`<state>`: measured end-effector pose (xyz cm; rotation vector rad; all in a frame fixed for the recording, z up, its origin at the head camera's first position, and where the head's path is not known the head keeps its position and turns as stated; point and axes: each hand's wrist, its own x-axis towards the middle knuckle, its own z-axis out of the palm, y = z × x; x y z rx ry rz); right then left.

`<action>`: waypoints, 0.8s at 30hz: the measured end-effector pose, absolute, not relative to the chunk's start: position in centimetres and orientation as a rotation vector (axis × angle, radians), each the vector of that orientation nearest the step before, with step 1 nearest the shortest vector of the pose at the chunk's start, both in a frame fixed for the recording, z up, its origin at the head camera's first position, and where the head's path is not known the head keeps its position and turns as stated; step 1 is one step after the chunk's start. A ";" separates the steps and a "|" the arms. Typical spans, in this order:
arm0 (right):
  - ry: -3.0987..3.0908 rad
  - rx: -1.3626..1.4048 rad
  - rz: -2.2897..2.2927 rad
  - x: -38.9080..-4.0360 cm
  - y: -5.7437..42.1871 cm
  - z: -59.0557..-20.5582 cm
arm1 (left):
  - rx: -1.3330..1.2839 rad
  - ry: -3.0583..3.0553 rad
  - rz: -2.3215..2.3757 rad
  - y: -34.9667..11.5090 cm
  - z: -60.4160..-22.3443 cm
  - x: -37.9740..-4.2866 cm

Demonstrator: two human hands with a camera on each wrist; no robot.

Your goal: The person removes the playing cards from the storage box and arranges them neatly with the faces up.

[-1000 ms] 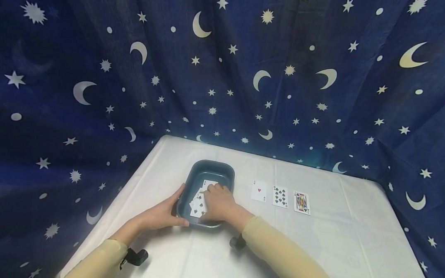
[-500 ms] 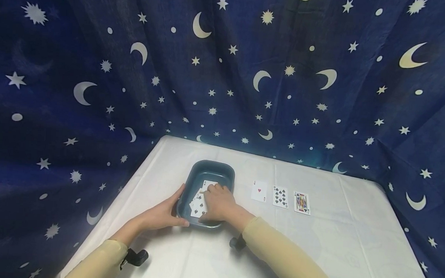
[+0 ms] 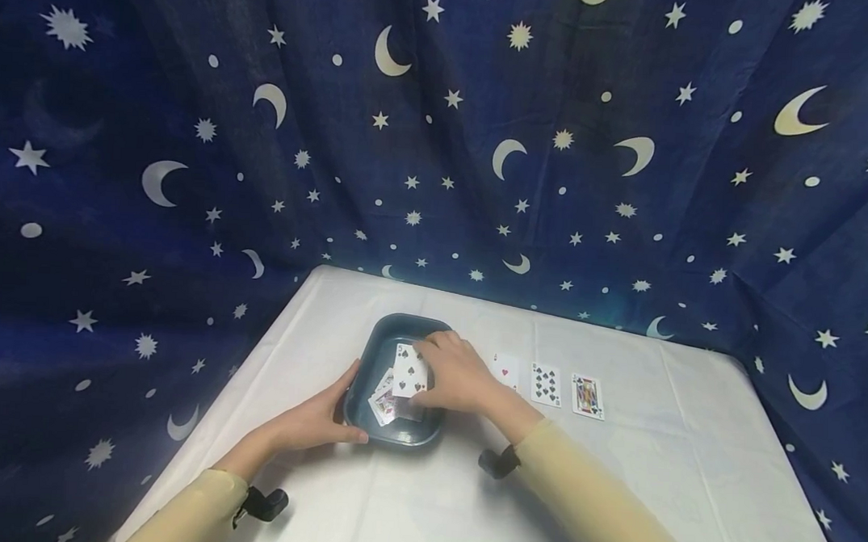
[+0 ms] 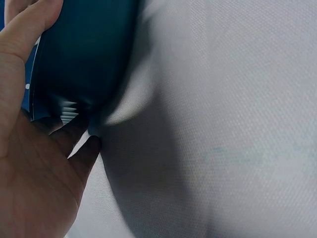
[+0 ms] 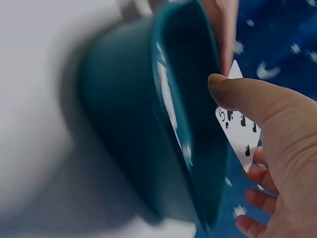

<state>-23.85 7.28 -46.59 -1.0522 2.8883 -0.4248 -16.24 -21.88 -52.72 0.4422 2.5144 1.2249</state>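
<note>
The five of spades (image 3: 409, 372) is in the middle of the frame, a little below, over the open tray (image 3: 390, 433). The right wrist view makes me think that it is raised above the rim. Its long axis goes almost up and down in the frame, and the tray's long axis goes nearly the same way, leaning to upper right. The card lies directly at the left of the right hand (image 3: 461, 375), which is the nearer one of the hands: it pinches the card, with the thumb on the printed side and fingers behind. The left hand (image 3: 316, 418) is lower left from the card and does not touch it; its thumb and fingers grip the lower left corner of the tray.

To the right, on the table (image 3: 650, 491), there are the one-heart card (image 3: 505, 369), a card with many spades (image 3: 545, 384) and a picture card (image 3: 587, 396), side by side in one row.

Compared with the earlier frame, the five has gone up from the tray floor, and the right hand has moved to the right, covering part of the one-heart card. A red picture card (image 3: 384, 405) is now uncovered below. The left hand and the tray stay in place.
</note>
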 end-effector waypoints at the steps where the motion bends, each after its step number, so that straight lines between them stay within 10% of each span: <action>1: 2.893 -1.042 -0.433 -24.0 8.2 -46.0 | 0.442 2.516 1.225 -21.8 -52.7 -16.3; 24: 2.953 -0.479 -0.516 -24.7 33.4 -44.6 | 0.403 2.530 1.198 -21.4 -52.1 -15.8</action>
